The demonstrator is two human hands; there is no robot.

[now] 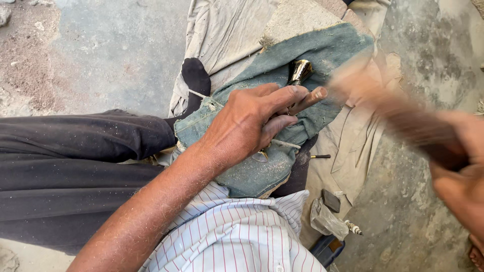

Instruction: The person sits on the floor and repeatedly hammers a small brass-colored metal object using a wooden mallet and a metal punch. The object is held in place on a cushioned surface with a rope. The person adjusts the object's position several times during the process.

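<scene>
Pinning a brass piece (pixel 300 70) against green cloth (pixel 262 171), the left hand (pixel 247 126) closes around a punch (pixel 308 99); right hand (pixel 461 171) grips a blurred mallet (pixel 398 113) beside it.

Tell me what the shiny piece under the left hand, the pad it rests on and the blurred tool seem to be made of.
The shiny piece looks like polished brass: golden, mirror-bright highlights. The pad under it looks like worn blue-green denim, with frayed edges and a dusty weave. The blurred tool in the right hand appears to be brown wood, though motion blur leaves that uncertain. The left hand pins a thin rod, material unclear.
</scene>
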